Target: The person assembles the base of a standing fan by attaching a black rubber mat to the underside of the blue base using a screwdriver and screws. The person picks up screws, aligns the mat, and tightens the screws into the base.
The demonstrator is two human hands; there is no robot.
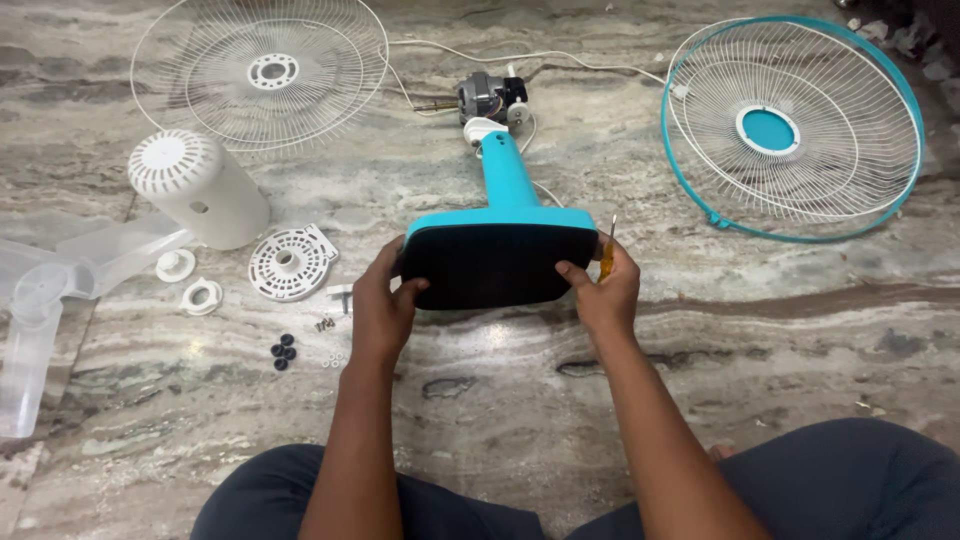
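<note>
Both hands, left hand (pixel 383 300) and right hand (pixel 604 291), are gripping the rigid, seemingly light fan base (pixel 497 262) by its side edges, the right also pinching a screwdriver (pixel 608 252).

Both forearms are bare from elbow to wrist, with no sleeves, watch or bands showing. The left hand (pixel 380 305) and right hand (pixel 605 295) wear no gloves or rings that can be made out. Dark blue-grey trousers (pixel 850 480) cover the legs, filling the frame from seven o'clock round to four o'clock.
</note>
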